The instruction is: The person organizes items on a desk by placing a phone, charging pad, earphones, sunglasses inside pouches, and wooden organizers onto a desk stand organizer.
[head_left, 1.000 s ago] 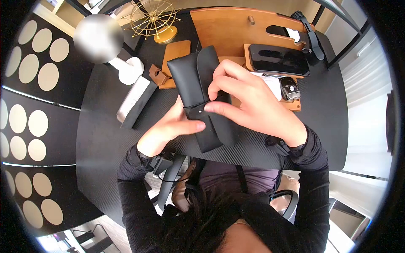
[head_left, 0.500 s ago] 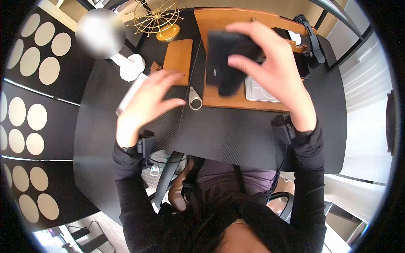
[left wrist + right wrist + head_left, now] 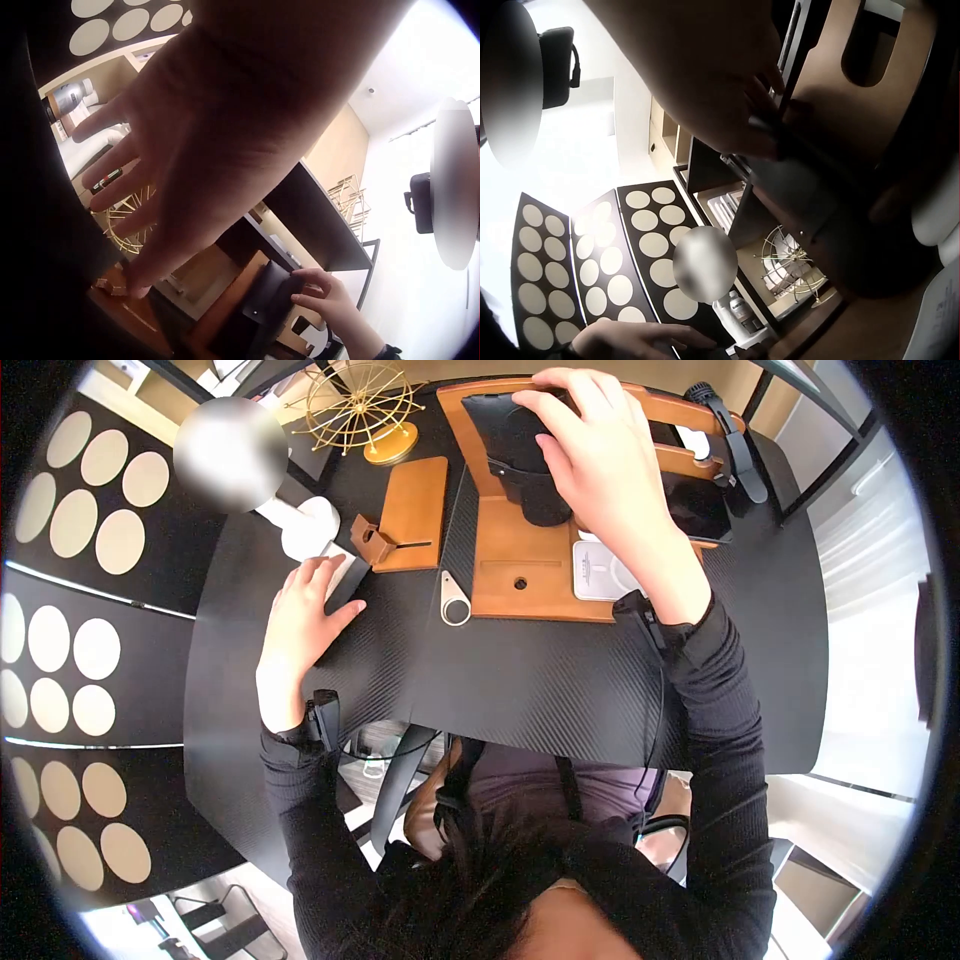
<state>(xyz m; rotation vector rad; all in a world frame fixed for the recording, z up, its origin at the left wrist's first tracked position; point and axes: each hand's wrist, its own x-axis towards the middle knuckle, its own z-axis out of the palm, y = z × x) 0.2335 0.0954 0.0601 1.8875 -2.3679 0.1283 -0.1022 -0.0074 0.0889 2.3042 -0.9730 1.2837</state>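
Note:
A black leather glasses case [image 3: 508,445] with a snap strap stands upright in the wooden desk organizer [image 3: 515,555], against its back panel. My right hand [image 3: 615,470] holds its upper right part between thumb and fingers; in the left wrist view the snap shows on the case [image 3: 264,300]. My left hand [image 3: 300,615] is over the near end of a white and dark grey box [image 3: 345,575] at the left. Its fingers are extended, and in the left wrist view they are spread apart. My palm hides part of the box.
Left of the organizer lie a tan leather notebook [image 3: 418,505], a small brown leather piece [image 3: 370,542] and a silver ring-ended fob [image 3: 454,602]. A white charging pad [image 3: 597,572] and phone [image 3: 700,510] are at the right. A gold wheel ornament [image 3: 362,405] and white lamp base [image 3: 310,528] stand behind.
Both hands held the glasses case over the desk before. The left hand let go and moved left to the box; the right hand carried the case back to the organizer's panel.

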